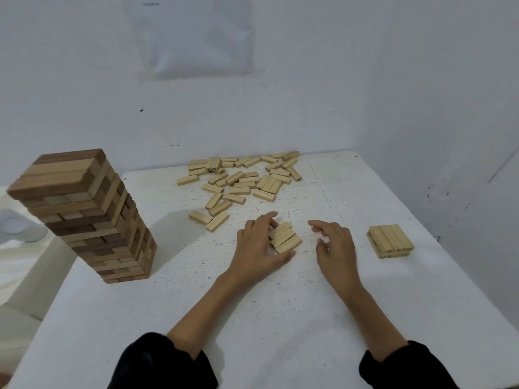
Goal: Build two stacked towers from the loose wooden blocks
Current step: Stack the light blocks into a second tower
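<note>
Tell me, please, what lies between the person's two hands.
Head view: a row of three blocks, gripped by the left hand; then bare table up to the right hand.

1 tall tower (84, 214), 1 low stack (390, 240), 3 gathered blocks (285, 237), 1 pile (241, 183), 2 hands: left hand (258, 248), right hand (335, 248).

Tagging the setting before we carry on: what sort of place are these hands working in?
Probably a bare indoor room set up for tabletop tasks: a white table in a corner of plain white walls, a paper sheet stuck to the wall, a tall tower and loose wooden blocks on the table.
</note>
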